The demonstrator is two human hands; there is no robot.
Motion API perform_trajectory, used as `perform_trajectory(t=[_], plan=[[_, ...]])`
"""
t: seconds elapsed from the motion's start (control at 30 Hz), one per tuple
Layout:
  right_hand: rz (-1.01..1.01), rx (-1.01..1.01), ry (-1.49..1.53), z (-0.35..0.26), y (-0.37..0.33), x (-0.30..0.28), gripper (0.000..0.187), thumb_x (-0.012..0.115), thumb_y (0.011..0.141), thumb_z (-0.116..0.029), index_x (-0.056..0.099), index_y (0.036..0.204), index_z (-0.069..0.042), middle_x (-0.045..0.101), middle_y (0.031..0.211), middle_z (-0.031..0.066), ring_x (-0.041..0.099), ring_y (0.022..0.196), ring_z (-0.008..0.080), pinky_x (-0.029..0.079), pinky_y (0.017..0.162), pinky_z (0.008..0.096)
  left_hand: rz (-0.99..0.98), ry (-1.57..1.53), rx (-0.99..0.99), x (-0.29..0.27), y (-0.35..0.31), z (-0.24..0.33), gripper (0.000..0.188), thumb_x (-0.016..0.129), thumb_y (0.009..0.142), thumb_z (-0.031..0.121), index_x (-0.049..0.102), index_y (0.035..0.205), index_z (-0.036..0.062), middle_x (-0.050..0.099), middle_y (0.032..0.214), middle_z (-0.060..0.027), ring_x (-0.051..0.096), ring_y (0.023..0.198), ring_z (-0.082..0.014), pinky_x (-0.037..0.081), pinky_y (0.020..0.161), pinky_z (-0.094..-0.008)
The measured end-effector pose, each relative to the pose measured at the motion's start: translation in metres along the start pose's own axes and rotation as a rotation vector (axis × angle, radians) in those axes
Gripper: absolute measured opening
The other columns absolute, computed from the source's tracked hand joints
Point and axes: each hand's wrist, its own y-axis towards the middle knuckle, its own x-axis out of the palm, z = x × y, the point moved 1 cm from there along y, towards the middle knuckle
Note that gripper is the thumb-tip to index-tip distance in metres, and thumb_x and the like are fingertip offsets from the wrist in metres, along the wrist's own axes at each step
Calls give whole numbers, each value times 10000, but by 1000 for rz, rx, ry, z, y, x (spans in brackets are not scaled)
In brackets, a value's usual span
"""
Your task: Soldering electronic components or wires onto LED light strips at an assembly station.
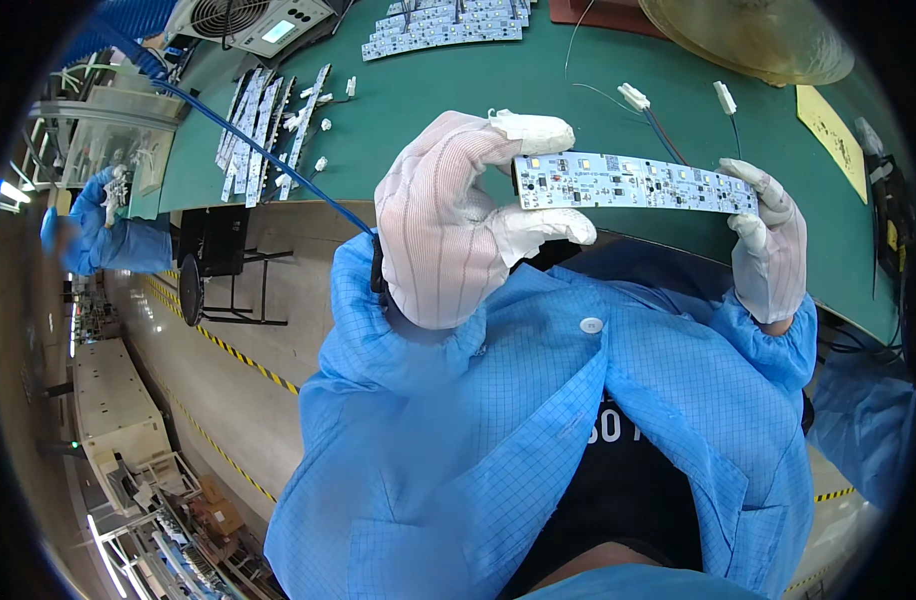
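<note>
Between my two gloved hands is a white LED circuit board, long and narrow, its component side showing. My left hand, in a striped glove with white fingertips, pinches the board's left end between thumb and finger. At the other end, the fingers of my right hand close on the board's edge. The board hangs above the front edge of the green table. Beyond it on the table lie a white connector with red and dark wires and another white connector with a blue wire.
Several LED boards lie in a stack at the back and a loose group at the left, beside small white connectors. A blue cord runs to my left wrist. A fan-vented device and yellow paper rest on the table.
</note>
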Motion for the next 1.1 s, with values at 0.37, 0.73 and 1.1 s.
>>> perform_trajectory(t=[0.37, 0.73, 1.1], plan=[[93, -2, 133, -1, -4, 5, 432, 660, 712, -105, 582, 1115, 28, 635, 1014, 120, 586, 915, 156, 441, 846, 243, -143, -107, -38, -4, -4, -4, 482, 714, 667, 5, 525, 1101, -85, 599, 1072, -159, 572, 988, -204, 454, 876, -315], [138, -188, -95, 0, -5, 8, 373, 736, 689, -112, 639, 1038, -23, 632, 928, 54, 592, 832, 135, 470, 776, 228, -54, -211, -253, 1, -5, -23, 449, 729, 665, -13, 540, 1071, -50, 603, 1048, -120, 570, 901, -168, 475, 816, -303], [67, -202, 23, 3, -5, 8, 409, 721, 739, -130, 589, 1093, 25, 622, 964, 74, 591, 881, 132, 468, 813, 220, -38, 147, 55, 9, -2, -14, 531, 790, 583, 8, 544, 1052, -13, 606, 1003, -114, 593, 902, -189, 497, 799, -293]])
